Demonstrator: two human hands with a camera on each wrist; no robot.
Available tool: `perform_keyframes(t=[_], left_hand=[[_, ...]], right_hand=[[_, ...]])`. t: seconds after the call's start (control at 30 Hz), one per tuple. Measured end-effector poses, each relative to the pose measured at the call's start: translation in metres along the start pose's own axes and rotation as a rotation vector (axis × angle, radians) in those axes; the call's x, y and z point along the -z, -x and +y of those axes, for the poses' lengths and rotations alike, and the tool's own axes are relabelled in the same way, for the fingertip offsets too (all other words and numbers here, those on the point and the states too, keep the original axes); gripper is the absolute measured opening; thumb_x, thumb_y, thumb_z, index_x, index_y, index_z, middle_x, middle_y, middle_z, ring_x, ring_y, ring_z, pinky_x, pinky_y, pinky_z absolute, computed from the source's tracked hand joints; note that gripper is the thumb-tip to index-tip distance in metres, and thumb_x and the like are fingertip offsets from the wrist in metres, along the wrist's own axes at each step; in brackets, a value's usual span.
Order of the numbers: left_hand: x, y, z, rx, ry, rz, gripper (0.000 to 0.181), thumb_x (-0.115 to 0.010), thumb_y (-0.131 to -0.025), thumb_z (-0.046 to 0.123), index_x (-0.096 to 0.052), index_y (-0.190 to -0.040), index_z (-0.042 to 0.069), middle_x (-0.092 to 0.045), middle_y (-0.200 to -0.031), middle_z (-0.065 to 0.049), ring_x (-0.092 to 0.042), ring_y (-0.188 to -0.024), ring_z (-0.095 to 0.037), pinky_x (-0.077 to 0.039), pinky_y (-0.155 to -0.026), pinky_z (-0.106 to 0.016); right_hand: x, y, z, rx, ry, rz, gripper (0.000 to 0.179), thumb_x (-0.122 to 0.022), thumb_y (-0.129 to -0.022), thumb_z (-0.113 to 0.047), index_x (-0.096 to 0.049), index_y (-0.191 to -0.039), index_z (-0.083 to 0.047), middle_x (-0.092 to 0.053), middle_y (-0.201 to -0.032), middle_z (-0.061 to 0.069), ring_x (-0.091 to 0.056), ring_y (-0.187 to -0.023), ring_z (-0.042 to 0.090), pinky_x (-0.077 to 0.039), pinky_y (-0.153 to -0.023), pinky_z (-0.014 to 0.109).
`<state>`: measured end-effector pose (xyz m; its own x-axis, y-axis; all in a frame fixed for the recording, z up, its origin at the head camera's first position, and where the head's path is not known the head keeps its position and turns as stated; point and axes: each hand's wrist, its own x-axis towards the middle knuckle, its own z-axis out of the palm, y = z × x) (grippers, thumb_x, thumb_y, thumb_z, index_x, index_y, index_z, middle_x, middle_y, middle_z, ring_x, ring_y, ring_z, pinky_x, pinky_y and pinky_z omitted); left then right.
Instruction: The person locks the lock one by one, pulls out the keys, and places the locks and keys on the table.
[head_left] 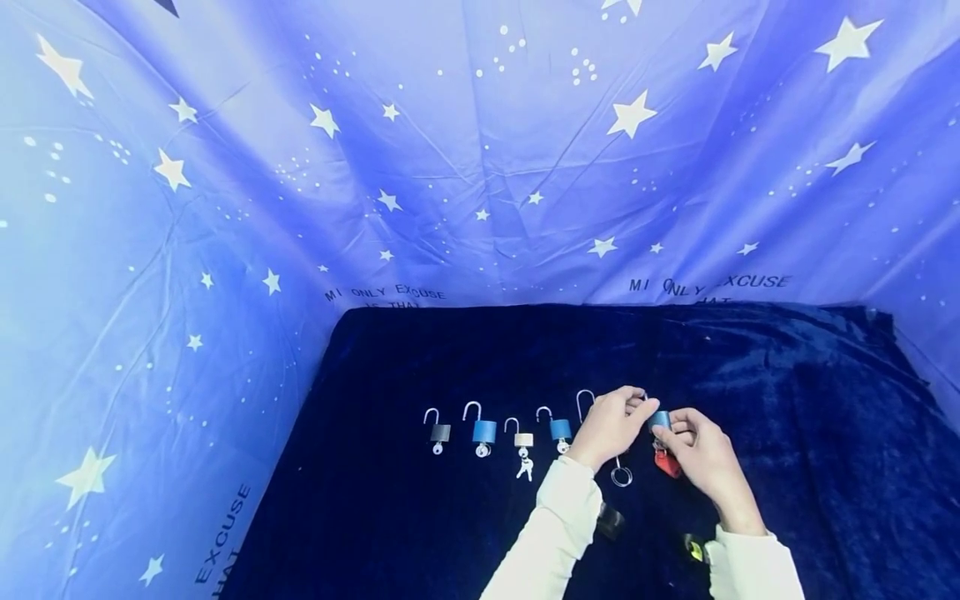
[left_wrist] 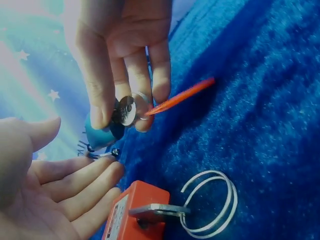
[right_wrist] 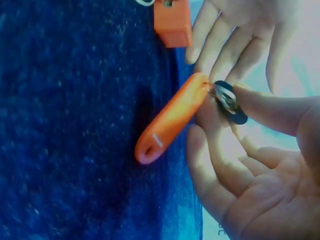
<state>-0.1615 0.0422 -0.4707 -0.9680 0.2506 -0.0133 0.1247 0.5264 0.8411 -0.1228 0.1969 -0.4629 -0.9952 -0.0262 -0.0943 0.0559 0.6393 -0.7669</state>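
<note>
My right hand (head_left: pixel 705 450) pinches a small blue padlock (head_left: pixel 660 421) between thumb and fingers, its keyhole side toward me. From its key hangs a red tag (right_wrist: pixel 172 120). The left hand (head_left: pixel 611 427) is at the shackle end of that padlock; in the left wrist view its fingers are extended and the thumb stands apart, fingertips right at the shackle. Beneath the left hand lies a red padlock (left_wrist: pixel 150 192) with a key in it and a wire key ring (left_wrist: pixel 234 204). In the head view the left hand hides its body, leaving the long shackle (head_left: pixel 585 393) and ring showing.
To the left, in a row on the dark blue velvet cloth (head_left: pixel 375 517), lie a grey padlock (head_left: pixel 440 432), a blue padlock (head_left: pixel 484 431), a brass padlock (head_left: pixel 523 439) and another blue padlock (head_left: pixel 560 429), shackles open, keys attached. Starry fabric (head_left: pixel 480 167) hangs behind.
</note>
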Motion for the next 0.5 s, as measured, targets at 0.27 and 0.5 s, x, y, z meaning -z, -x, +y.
perform_keyframes(t=[0.27, 0.5], left_hand=[[-0.0009, -0.0009, 0.0002, 0.024, 0.217, 0.044, 0.035, -0.064, -0.097, 0.033, -0.068, -0.121, 0.008, -0.076, -0.103, 0.001, -0.068, -0.089, 0.003, -0.05, -0.078, -0.012], [-0.0019, 0.0006, 0.0003, 0.008, 0.378, 0.067, 0.03, -0.068, -0.094, 0.021, -0.068, -0.119, 0.004, -0.076, -0.099, -0.004, -0.066, -0.079, 0.003, -0.052, -0.067, -0.014]], right_hand=[[-0.0054, 0.0065, 0.0005, 0.021, -0.127, 0.033, 0.035, -0.064, -0.098, -0.024, -0.057, -0.117, 0.004, -0.069, -0.096, 0.013, -0.065, -0.073, -0.001, -0.048, -0.065, 0.017], [-0.0063, 0.0093, -0.0026, 0.012, -0.196, 0.006, 0.036, -0.063, -0.099, -0.024, -0.056, -0.12, 0.004, -0.069, -0.098, 0.014, -0.065, -0.075, 0.001, -0.048, -0.068, 0.017]])
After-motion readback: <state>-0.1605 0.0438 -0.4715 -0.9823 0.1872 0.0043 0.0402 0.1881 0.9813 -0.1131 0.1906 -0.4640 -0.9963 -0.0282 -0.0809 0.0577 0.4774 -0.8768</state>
